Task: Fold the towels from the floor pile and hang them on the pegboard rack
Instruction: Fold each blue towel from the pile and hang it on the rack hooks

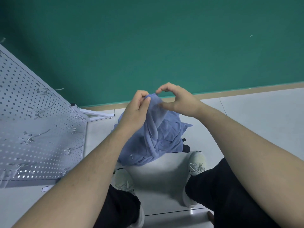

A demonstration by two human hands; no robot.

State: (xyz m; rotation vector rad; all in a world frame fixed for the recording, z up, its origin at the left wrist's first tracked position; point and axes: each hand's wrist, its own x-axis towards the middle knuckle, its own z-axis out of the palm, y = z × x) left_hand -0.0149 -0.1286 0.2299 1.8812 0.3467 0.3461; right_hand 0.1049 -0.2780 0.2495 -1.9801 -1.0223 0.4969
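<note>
Towel [154, 116] hangs twisted from both hands — left [134, 111] pinches the edge, right [178, 101] too; it may drag the pile [169, 134] up.

Towel [155, 112] and floor pile [166, 134]: plain periwinkle blue. Pegboard rack [41, 129]: white, regular dot grid of holes. Wall [148, 46]: flat teal green. Baseboard [238, 92]: tan. Floor tiles [255, 120]: pale grey. Shoes [196, 163]: off-white. Trousers [222, 195]: black.
</note>
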